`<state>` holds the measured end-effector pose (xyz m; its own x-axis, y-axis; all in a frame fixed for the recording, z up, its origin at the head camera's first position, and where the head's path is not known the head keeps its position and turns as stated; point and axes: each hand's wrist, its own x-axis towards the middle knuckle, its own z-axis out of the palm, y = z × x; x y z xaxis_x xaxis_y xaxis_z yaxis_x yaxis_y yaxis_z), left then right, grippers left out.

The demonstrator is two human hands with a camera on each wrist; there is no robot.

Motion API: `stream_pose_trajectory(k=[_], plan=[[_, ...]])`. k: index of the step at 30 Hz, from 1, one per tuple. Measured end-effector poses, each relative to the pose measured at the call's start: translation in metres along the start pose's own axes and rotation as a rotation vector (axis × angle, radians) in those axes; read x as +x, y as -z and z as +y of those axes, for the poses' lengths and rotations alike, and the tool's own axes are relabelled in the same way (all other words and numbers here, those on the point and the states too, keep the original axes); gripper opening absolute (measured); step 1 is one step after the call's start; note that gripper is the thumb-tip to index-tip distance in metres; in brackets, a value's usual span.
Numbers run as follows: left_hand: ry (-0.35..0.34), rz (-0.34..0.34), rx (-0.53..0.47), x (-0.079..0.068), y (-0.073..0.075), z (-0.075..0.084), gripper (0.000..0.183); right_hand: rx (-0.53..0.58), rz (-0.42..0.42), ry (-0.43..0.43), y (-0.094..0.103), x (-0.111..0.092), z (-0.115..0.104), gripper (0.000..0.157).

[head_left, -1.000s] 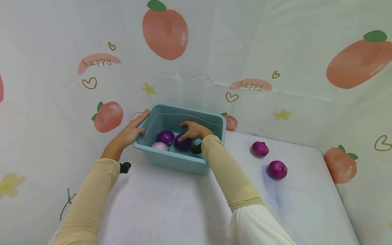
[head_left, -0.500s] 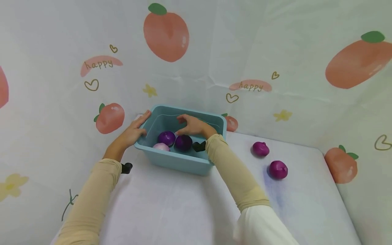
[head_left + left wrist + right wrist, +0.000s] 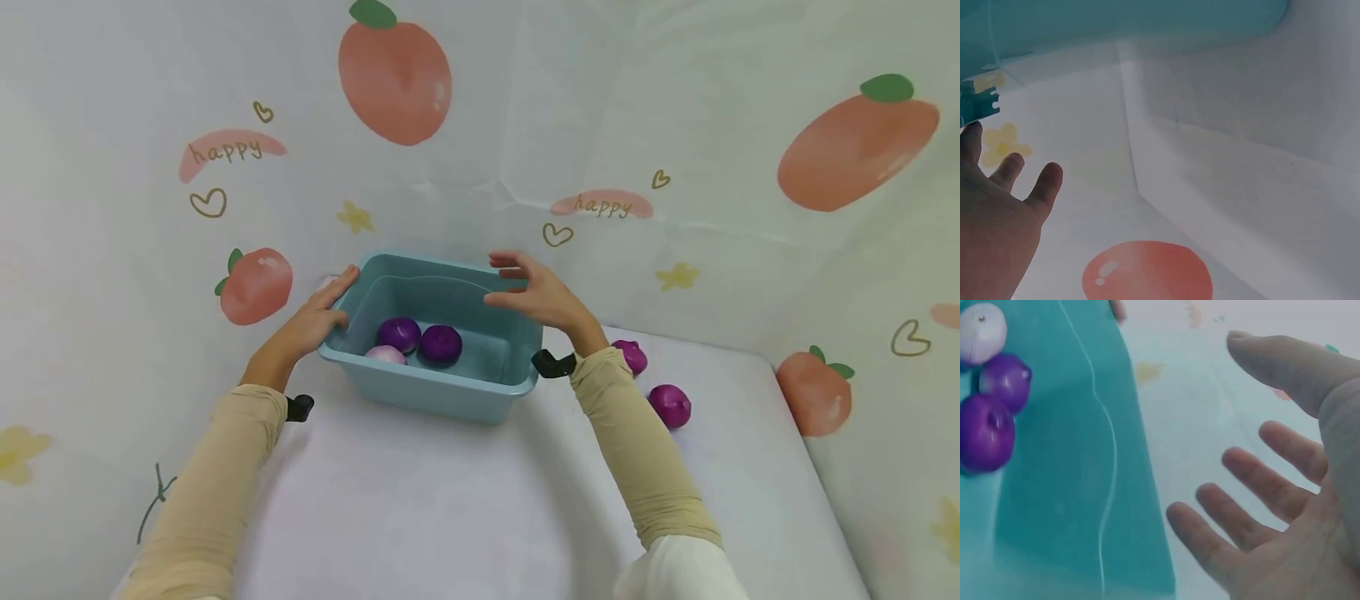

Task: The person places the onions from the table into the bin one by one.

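Note:
A blue plastic bin (image 3: 427, 400) stands on the white-covered table near the back. Inside lie two purple onions (image 3: 440, 345) and a pale pinkish-white onion (image 3: 386, 355), grouped toward the left. My left hand (image 3: 306, 327) holds the bin's left rim, its thumb over the edge and its fingers on the outer side. Above the bin's right rim is my right hand (image 3: 547, 296), its fingers spread and nothing in them. The right wrist view shows that palm facing the bin, with the fingers (image 3: 1254, 487) apart from it.
Two magenta onions, a nearer one (image 3: 670, 406) and a farther one (image 3: 632, 357) partly behind the right sleeve, sit on the table (image 3: 757, 467) right of the bin. A fruit-printed cloth (image 3: 465, 183) rises just behind the bin and along both sides.
My right hand has let go of the dark purple onion, lifted out of the bin and moved right to its right rim. My left hand stays on the left rim.

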<state>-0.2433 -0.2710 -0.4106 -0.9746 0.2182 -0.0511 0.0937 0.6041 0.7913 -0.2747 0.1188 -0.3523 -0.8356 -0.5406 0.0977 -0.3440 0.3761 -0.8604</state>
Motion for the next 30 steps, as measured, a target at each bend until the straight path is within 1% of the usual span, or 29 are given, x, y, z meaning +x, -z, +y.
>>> stream_pose_trajectory(k=[4,8,12,14,17,22,27,30], plan=[[-0.001,-0.003,0.001,0.001,0.001,0.0,0.088,0.005,0.129,-0.028,0.021,-0.027,0.014,0.068],[0.004,-0.008,0.007,0.001,0.001,-0.001,0.088,-0.05,0.246,-0.088,0.042,-0.057,0.037,0.07],[-0.004,-0.007,0.012,0.002,0.002,0.0,0.089,-0.09,0.342,-0.171,0.06,-0.085,0.061,0.073],[-0.009,-0.008,0.01,0.002,0.003,0.001,0.09,-0.104,0.374,-0.219,0.066,-0.096,0.072,0.075],[-0.008,-0.013,0.009,0.003,0.004,0.002,0.09,-0.134,0.41,-0.289,0.072,-0.11,0.089,0.078],[0.007,-0.021,0.009,0.003,0.003,0.004,0.089,-0.191,0.436,-0.378,0.076,-0.126,0.115,0.084],[0.009,-0.018,0.003,0.003,0.002,0.002,0.09,-0.263,0.444,-0.475,0.073,-0.132,0.136,0.088],[0.001,-0.016,-0.004,0.004,0.001,0.001,0.09,-0.278,0.437,-0.52,0.071,-0.135,0.144,0.09]])
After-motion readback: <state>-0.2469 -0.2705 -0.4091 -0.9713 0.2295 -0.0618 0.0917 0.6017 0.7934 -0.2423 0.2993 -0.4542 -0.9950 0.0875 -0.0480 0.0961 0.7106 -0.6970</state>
